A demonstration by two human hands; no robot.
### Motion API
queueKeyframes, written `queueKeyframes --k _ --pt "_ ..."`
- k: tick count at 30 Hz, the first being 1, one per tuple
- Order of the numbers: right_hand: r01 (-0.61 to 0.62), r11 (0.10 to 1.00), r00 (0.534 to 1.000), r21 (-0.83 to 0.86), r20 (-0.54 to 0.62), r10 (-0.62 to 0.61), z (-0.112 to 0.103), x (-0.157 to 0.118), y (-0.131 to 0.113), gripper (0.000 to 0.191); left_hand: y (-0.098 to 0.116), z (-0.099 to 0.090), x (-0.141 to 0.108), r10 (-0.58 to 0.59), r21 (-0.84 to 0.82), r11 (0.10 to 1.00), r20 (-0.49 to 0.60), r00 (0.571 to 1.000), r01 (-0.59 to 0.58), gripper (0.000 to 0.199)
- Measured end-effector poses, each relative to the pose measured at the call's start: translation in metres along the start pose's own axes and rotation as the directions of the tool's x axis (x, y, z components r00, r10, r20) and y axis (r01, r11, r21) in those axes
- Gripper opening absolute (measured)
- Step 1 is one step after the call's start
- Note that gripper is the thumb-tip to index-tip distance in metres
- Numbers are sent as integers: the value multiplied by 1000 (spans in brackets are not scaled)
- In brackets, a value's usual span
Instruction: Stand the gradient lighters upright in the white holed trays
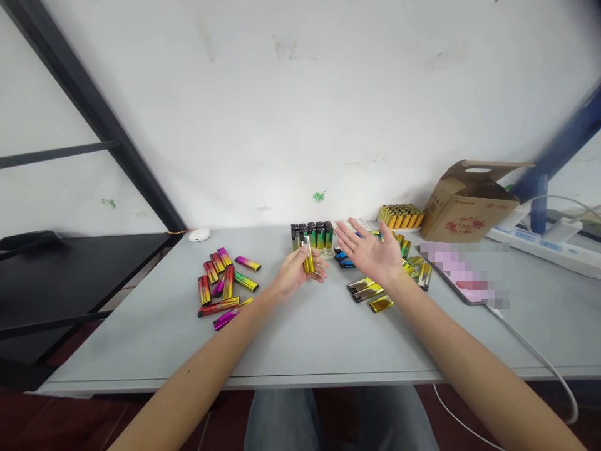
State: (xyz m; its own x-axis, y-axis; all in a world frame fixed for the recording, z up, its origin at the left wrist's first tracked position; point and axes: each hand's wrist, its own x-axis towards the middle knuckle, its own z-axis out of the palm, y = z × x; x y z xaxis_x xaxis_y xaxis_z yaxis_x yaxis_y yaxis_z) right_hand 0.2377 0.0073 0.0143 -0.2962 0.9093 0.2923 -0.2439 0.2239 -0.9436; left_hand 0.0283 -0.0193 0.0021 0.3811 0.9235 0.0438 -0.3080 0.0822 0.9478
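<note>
Forearms: left forearm (pixel 201 369) and right forearm (pixel 451 354) reach in from the bottom corners, crossing the front edge of the tabletop (pixel 300 351), with denim-clad legs (pixel 338 423) just below.

Head view: looking straight down the tabletop towards the wall, and all the action is mid-table.

Left hand: there it is, left hand (pixel 295 275) has fingers (pixel 319 270) curled closed around a gold lighter (pixel 308 257), holding it firmly.

Lighter's lie: long axis close to upright, only slightly tilted, standing clear of the tabletop.

Right hand: right hand (pixel 370 254) is wide open, fingers (pixel 357 232) spread and holding nothing, just to the right of the held lighter, so the left hand is the nearer one.

Around them: standing lighters (pixel 310 237) sit in a block just behind, a loose heap of red and magenta lighters (pixel 220 282) lies left, and gold-and-black lighters (pixel 366 291) lie below the right hand.

Back right corner: a cardboard carton (pixel 469 203) sits beside packed yellow lighters (pixel 401 216).

Hard to see: the lighter's lower part is partly behind the fingers, the right hand blocks lighters beneath it, and a pixelated flat device (pixel 464 275) can't be made out.
</note>
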Motion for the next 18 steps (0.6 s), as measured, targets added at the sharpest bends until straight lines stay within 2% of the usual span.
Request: queueKeyframes --k 4,9,18 --pt "-63 997 994 38 -92 67 -1 3 -1 75 7 0 0 -22 -70 997 -24 999 21 40" --pt "-183 983 955 27 -233 184 2 7 7 55 12 -4 2 -117 -107 988 -14 993 115 46" --pt "-173 980 919 97 -342 197 6 8 12 47 9 -2 3 -243 -135 961 11 970 242 36"
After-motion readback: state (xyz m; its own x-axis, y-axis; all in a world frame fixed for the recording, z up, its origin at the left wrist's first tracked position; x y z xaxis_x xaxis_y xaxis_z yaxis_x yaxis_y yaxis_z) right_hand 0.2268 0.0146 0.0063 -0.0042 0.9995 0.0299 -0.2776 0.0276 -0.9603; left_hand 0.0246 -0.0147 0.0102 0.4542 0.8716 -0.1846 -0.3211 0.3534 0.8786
